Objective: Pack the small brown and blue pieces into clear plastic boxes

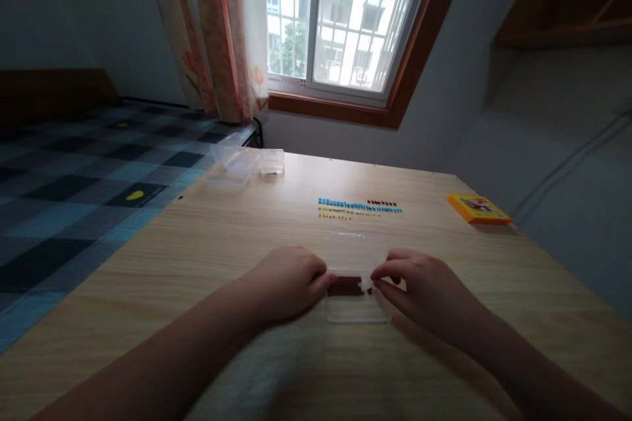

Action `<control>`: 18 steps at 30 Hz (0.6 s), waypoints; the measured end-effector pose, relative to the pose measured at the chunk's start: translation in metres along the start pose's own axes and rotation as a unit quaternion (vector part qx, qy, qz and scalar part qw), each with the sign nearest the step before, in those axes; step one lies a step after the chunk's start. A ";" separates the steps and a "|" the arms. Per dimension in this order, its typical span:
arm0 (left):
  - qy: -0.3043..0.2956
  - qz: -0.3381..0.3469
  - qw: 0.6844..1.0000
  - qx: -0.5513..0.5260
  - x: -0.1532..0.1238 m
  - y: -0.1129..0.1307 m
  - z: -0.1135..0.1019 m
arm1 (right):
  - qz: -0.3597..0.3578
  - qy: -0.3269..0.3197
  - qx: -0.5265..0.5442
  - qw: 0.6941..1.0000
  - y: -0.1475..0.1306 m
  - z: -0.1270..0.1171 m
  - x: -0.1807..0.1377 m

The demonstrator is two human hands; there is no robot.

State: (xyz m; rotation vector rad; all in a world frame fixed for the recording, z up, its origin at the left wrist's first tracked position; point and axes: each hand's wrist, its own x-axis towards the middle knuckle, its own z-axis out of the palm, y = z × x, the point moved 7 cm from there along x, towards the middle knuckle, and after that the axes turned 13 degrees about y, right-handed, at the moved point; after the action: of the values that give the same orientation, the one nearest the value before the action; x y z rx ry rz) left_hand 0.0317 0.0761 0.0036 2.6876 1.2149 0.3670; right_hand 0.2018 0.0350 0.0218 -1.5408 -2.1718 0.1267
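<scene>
A dark brown strip of small building bricks (pixel 344 286) lies on a clear plastic tray (pixel 358 320) in front of me. My left hand (pixel 291 283) has its fingers curled, and its thumb tip presses the strip's left end. Close to the strip's right end, my right hand (pixel 419 283) pinches thumb and forefinger together; whatever is between the tips is too small to make out. A tiny brown piece (pixel 369 291) sits on the tray just beside those fingertips. Beyond the tray, rows of small blue bricks (pixel 345 204), yellow bricks (pixel 334 216) and dark brown bricks (pixel 382 202) are lined up.
Clear plastic boxes (pixel 232 171) stand at the table's far left, next to a smaller clear box (pixel 272 162). An orange-yellow box (pixel 478 209) lies near the right edge. A bed with a checked cover (pixel 89 191) adjoins the wooden table (pixel 197 243) on the left.
</scene>
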 end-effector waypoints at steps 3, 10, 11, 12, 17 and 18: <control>-0.006 -0.005 1.000 -0.001 -0.001 0.001 -0.001 | -0.005 -0.027 0.018 0.999 -0.005 0.004 -0.002; -0.005 -0.007 1.000 0.001 -0.001 0.002 -0.003 | -0.010 -0.049 0.019 0.999 -0.009 0.007 -0.006; -0.002 -0.004 1.000 0.000 -0.001 0.002 -0.003 | -0.007 -0.047 0.020 0.999 -0.009 0.008 -0.006; 0.000 -0.001 1.000 -0.001 -0.001 0.002 -0.002 | -0.004 -0.044 0.023 0.999 -0.008 0.009 -0.005; 0.005 0.003 1.000 -0.001 -0.001 0.001 0.000 | 0.002 -0.027 0.046 0.999 -0.008 0.009 -0.004; 0.007 0.006 1.000 -0.001 -0.001 0.001 -0.001 | 0.002 -0.025 0.045 0.999 -0.008 0.009 -0.004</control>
State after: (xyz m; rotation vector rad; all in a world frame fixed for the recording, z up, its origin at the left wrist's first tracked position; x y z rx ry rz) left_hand 0.0315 0.0747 0.0043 2.6966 1.2036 0.3900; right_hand 0.1924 0.0302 0.0156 -1.5081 -2.1703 0.2637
